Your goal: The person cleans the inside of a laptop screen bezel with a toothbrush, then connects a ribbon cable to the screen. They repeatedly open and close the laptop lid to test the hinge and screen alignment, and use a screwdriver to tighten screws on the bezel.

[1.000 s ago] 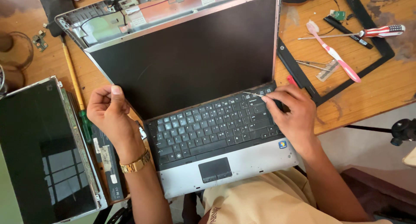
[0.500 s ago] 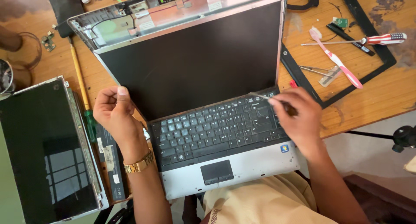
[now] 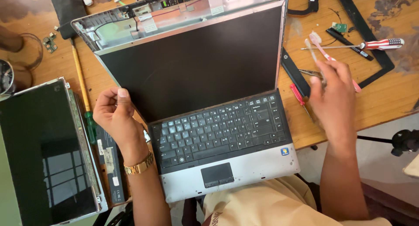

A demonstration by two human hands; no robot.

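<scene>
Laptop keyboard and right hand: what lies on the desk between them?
In the head view, a small red-handled screwdriver lies between the keyboard and the right hand.

Soft, even daylight fills the view, bright enough to show the wood grain around both hands. The right hand (image 3: 331, 95) is smeared by motion blur, its fingers ghosted, while the left hand (image 3: 114, 117) stays crisp. Left of that hand, a loose screen panel (image 3: 41, 151) carries a pale window-shaped reflection. Above the hands, the laptop's dark screen (image 3: 196, 64) looks matte, with no glare. Shadows beneath the wrists are faint and short. Straight edges bow slightly toward the frame corners.
</scene>
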